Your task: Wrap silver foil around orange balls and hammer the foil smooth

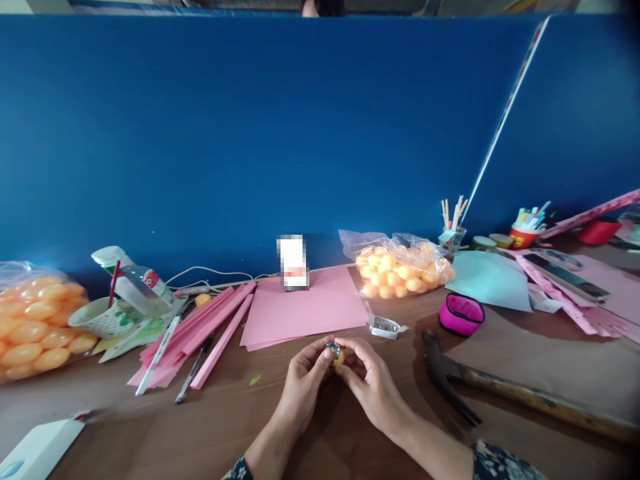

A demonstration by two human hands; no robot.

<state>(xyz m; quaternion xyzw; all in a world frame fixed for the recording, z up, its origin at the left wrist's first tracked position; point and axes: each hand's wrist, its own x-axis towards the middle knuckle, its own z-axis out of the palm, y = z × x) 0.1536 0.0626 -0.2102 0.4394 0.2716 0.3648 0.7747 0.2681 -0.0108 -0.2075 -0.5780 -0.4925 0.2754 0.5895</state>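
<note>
Both hands meet over the brown table in front of me. My left hand point(311, 370) pinches one side of a small yellow ball point(339, 358) with a dark, silvery speckled patch. My right hand point(369, 380) grips its other side, thumb below and index finger on top. Fingers cover much of the ball, so its exact kind is unclear. Just beyond my right hand lies a small open clear packet point(385, 327) with dark bits inside. Pink paper sheets point(300, 310) lie past my fingertips.
A claw hammer point(520, 387) lies to the right, near a magenta fabric box point(461, 315). Bags of orange balls stand at back right point(400, 270) and far left point(40, 327). Pink strips point(220, 320), pens and a tilted plastic bottle point(145, 283) occupy the left. A blue partition point(250, 133) rises behind.
</note>
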